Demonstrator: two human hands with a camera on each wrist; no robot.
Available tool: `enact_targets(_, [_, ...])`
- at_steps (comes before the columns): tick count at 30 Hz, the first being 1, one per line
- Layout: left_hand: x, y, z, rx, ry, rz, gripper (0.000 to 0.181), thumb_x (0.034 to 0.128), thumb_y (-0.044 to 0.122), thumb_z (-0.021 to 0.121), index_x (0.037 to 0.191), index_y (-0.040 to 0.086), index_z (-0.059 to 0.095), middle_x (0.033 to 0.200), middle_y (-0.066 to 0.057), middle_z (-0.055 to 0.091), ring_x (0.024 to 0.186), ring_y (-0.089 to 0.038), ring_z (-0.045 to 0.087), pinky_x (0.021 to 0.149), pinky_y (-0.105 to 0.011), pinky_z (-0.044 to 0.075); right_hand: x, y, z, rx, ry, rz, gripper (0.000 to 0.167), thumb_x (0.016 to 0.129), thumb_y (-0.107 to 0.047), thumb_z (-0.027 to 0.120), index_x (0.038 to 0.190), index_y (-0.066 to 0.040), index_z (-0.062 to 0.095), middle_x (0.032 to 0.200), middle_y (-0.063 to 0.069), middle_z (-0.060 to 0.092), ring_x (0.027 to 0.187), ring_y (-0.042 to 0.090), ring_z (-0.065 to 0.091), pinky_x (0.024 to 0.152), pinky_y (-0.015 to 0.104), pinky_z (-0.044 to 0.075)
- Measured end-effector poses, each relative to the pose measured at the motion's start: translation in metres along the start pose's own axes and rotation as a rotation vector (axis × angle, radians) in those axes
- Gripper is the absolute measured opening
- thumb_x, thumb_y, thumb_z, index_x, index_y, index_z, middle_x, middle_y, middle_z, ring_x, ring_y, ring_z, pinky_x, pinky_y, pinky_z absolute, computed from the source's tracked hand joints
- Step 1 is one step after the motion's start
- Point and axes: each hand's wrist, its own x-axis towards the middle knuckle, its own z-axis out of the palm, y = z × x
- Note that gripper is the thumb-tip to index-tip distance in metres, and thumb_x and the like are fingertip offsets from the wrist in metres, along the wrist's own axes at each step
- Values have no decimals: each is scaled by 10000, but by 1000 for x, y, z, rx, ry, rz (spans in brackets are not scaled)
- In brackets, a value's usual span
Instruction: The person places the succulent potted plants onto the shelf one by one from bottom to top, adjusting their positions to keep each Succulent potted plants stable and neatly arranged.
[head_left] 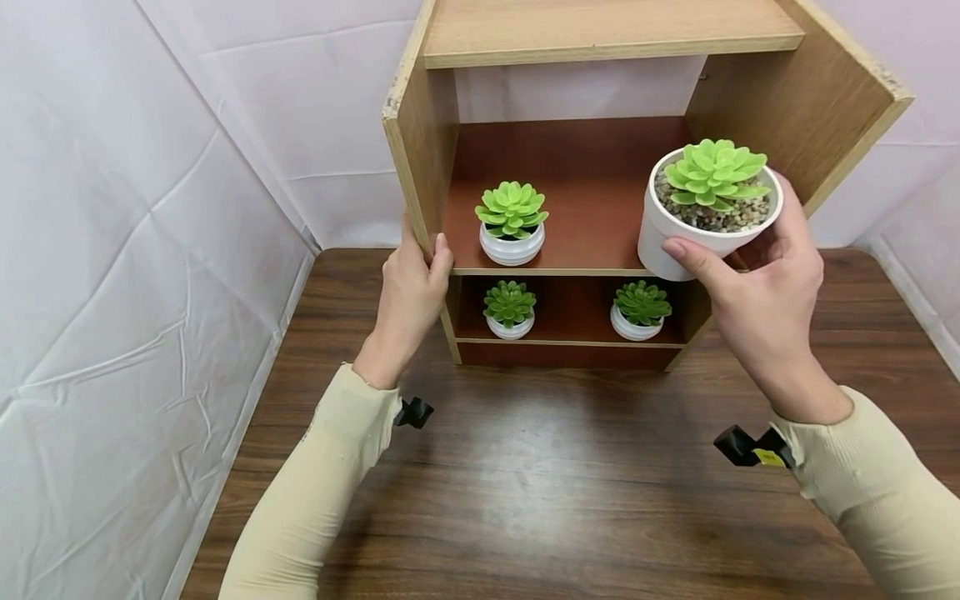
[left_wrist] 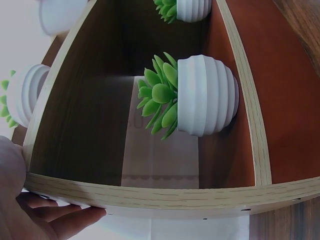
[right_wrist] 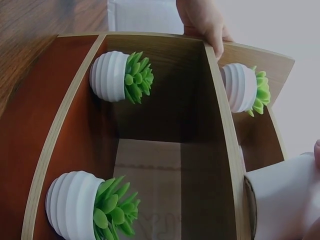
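My right hand (head_left: pixel 772 275) grips a white pot (head_left: pixel 675 242) holding a bright green succulent (head_left: pixel 716 171) set in pebbles, at the right front of the middle shelf. Whether its base touches the board, I cannot tell. In the right wrist view the white pot (right_wrist: pixel 285 195) appears beside the shelf edge. My left hand (head_left: pixel 412 292) holds the left side panel (head_left: pixel 416 158) of the wooden shelf unit, thumb at its front edge and fingers round the outside. A smaller potted succulent (head_left: pixel 512 242) stands at the left of the middle shelf (head_left: pixel 585 192).
Two small potted succulents stand on the lower shelf, one at left (head_left: pixel 511 325) and one at right (head_left: pixel 637 327). A top board (head_left: pixel 615 33) spans above the middle shelf. The unit stands on a dark wooden table (head_left: pixel 525 483), with white sheeting (head_left: pixel 150 208) around.
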Motion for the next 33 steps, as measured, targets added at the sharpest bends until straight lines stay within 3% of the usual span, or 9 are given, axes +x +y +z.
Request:
enact_targets(13, [1, 0, 1, 7, 1, -12, 450, 998, 188, 460, 1386, -23, 371, 884, -176, 606, 745, -282, 598, 648, -423, 504, 6, 6, 5, -46, -11, -18, 635, 722, 100, 818, 1301, -13, 581, 1246, 204, 577, 1084, 297, 586, 912, 293, 470])
enact_targets(20, [1, 0, 1, 7, 4, -6, 436, 999, 181, 462, 1373, -27, 379, 906, -177, 613, 768, -281, 607, 666, -423, 508, 8, 8, 6, 26, 18, 67, 648, 712, 93, 830, 1300, -9, 577, 1245, 202, 572, 1076, 282, 586, 915, 285, 463])
enact_targets(33, [0, 0, 0, -9, 1, 0, 484, 1003, 182, 461, 1423, -27, 341, 916, -191, 615, 748, -283, 598, 648, -422, 505, 11, 10, 9, -29, 21, 135, 651, 739, 60, 825, 1325, -56, 564, 1250, 157, 579, 1055, 248, 588, 900, 265, 462])
